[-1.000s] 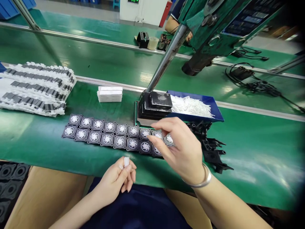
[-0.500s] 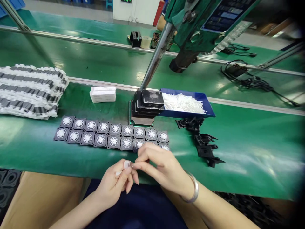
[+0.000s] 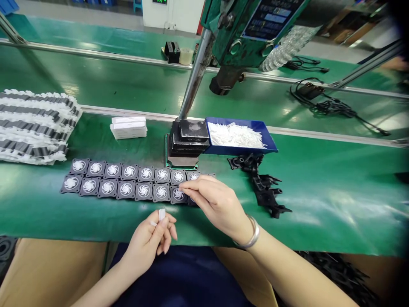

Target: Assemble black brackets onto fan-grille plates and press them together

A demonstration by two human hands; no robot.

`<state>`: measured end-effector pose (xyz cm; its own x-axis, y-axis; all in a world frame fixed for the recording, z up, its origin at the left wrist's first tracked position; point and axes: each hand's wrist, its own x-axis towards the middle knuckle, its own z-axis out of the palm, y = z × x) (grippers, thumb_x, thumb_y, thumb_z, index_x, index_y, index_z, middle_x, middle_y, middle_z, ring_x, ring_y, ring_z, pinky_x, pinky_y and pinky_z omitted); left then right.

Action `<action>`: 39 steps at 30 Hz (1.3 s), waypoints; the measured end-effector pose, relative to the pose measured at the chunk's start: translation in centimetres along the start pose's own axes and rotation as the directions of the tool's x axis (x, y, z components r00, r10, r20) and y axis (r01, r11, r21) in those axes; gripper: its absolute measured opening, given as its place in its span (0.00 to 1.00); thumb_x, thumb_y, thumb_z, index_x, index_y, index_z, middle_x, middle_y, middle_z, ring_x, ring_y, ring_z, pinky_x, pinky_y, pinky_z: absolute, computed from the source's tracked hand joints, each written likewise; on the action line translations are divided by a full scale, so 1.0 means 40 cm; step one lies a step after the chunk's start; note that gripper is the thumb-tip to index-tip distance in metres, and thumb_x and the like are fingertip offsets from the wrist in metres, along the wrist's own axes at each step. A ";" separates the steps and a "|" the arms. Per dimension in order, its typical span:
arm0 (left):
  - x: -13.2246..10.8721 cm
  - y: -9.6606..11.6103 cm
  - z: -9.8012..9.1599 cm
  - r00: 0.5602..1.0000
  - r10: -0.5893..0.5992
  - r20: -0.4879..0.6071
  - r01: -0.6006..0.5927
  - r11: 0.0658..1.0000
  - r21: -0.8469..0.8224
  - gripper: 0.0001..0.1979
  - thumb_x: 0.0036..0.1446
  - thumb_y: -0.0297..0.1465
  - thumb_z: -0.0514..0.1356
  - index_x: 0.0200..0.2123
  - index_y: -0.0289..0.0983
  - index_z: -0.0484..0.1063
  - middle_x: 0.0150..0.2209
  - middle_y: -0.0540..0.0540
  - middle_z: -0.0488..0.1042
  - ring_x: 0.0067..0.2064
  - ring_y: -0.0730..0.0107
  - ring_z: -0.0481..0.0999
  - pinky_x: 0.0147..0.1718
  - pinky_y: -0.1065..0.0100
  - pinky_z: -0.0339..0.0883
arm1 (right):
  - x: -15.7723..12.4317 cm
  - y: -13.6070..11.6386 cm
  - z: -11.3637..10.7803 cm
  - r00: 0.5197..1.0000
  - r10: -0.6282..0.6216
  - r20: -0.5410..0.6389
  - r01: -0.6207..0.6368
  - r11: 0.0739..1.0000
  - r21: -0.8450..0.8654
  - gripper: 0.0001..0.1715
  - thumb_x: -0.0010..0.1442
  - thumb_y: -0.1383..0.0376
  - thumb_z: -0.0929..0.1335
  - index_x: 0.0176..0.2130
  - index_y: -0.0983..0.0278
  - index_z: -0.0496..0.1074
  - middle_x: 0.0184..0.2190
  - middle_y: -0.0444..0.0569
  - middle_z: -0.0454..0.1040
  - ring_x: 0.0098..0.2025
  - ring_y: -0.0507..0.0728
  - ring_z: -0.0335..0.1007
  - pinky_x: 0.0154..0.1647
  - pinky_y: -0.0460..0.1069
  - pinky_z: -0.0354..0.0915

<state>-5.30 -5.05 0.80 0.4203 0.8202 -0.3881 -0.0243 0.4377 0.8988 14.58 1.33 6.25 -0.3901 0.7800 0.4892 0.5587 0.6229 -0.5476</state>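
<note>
Near the table's front edge, my left hand [image 3: 153,233] is closed on a small bundle of thin white strips [image 3: 162,213], which stick up between thumb and fingers. My right hand [image 3: 215,200], with a silver bangle at the wrist, pinches thumb and fingertips together over the front row of black square fan frames [image 3: 126,197]. Whatever lies in that pinch is too small to make out. The frames lie side by side in two rows, each with a white swirl-shaped centre [image 3: 143,190]. My right hand hides part of the frames at the right end.
Behind the rows stands a black block fixture [image 3: 191,138] under a green press [image 3: 230,42]. A blue tray [image 3: 270,143] of white strips sits beside it. Black plastic parts [image 3: 266,194] lie right; a white stack [image 3: 129,128] and foam-wrapped grey pieces [image 3: 35,125] lie left.
My right hand has moved away from my left hand, forward to the front row of frames. My left hand keeps its white strips. The whole view has shifted slightly.
</note>
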 end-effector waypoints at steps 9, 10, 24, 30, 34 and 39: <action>-0.001 0.005 0.003 1.000 0.004 0.016 -0.005 0.999 0.038 0.21 0.67 0.47 0.49 0.43 0.35 0.67 0.29 0.50 0.70 0.20 0.80 0.63 0.18 0.74 0.56 | 0.023 -0.003 -0.026 0.997 -0.071 0.039 0.077 0.984 -0.164 0.10 0.63 0.61 0.70 0.36 0.66 0.70 0.31 0.52 0.74 0.36 0.57 0.68 0.38 0.53 0.67; -0.002 0.007 0.003 1.000 0.009 0.019 -0.010 0.999 0.049 0.20 0.67 0.47 0.49 0.43 0.35 0.67 0.29 0.50 0.70 0.20 0.80 0.62 0.19 0.74 0.56 | 0.026 -0.012 -0.041 0.997 -0.070 -0.035 0.063 0.982 -0.177 0.11 0.62 0.61 0.71 0.38 0.67 0.70 0.32 0.53 0.73 0.37 0.58 0.68 0.38 0.53 0.67; 0.002 0.032 0.033 0.953 0.253 0.168 -0.297 0.891 0.342 0.20 0.71 0.38 0.45 0.27 0.38 0.64 0.19 0.54 0.64 0.26 0.73 0.65 0.34 0.69 0.60 | -0.085 -0.061 0.024 0.963 0.202 0.178 -0.249 0.919 0.306 0.12 0.65 0.62 0.68 0.30 0.64 0.69 0.25 0.43 0.69 0.29 0.50 0.65 0.29 0.45 0.62; 0.014 0.030 0.057 0.975 0.171 0.141 -0.197 0.961 0.196 0.20 0.71 0.41 0.44 0.32 0.36 0.68 0.20 0.55 0.64 0.20 0.77 0.58 0.25 0.70 0.57 | -0.072 -0.042 -0.046 0.973 0.200 0.116 -0.230 0.889 0.396 0.12 0.63 0.63 0.70 0.29 0.64 0.69 0.28 0.44 0.72 0.32 0.50 0.68 0.34 0.45 0.65; 0.027 0.027 0.072 0.983 0.126 0.137 -0.147 0.976 0.160 0.20 0.70 0.42 0.45 0.34 0.37 0.68 0.20 0.55 0.65 0.19 0.76 0.59 0.24 0.70 0.58 | -0.069 -0.028 -0.054 0.979 0.165 0.116 -0.196 0.913 0.357 0.13 0.64 0.62 0.69 0.29 0.64 0.68 0.29 0.45 0.71 0.33 0.51 0.68 0.34 0.46 0.65; 0.029 0.022 0.083 0.975 0.146 0.170 -0.197 0.920 0.338 0.22 0.70 0.41 0.46 0.27 0.37 0.68 0.17 0.54 0.65 0.21 0.75 0.60 0.40 0.65 0.64 | -0.085 -0.025 -0.028 0.977 0.138 0.161 -0.176 0.950 0.257 0.16 0.67 0.59 0.66 0.29 0.63 0.65 0.29 0.46 0.69 0.31 0.52 0.66 0.32 0.47 0.64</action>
<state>-1.83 -4.91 1.81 0.5603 0.8007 -0.2122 0.2014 0.1168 0.9725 16.16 -1.99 5.88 -0.4224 0.8577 0.2932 0.4120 0.4697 -0.7808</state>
